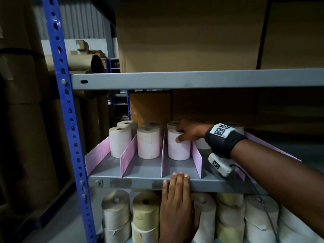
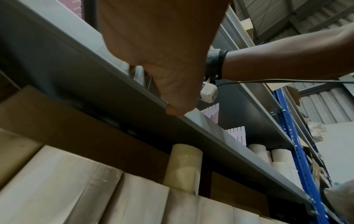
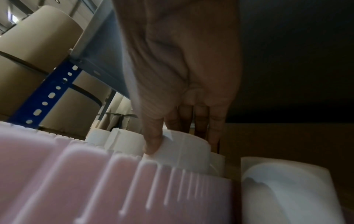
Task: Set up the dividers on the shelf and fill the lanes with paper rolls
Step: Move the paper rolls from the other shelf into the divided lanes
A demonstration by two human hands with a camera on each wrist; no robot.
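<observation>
At frame centre I see the grey shelf (image 1: 140,170) carrying 5 pink dividers (image 1: 128,153). My right hand (image 1: 190,131) grasps the front paper roll (image 1: 178,148) in lane 3; my left hand (image 1: 177,199) lies flat, released, on the shelf edge.

Warehouse/stockroom: slotted blue upright (image 1: 60,95) left of the hands, grey steel shelf (image 1: 192,79) above them, cartons (image 1: 189,34) higher, corrugated wall (image 1: 78,20) behind.
</observation>
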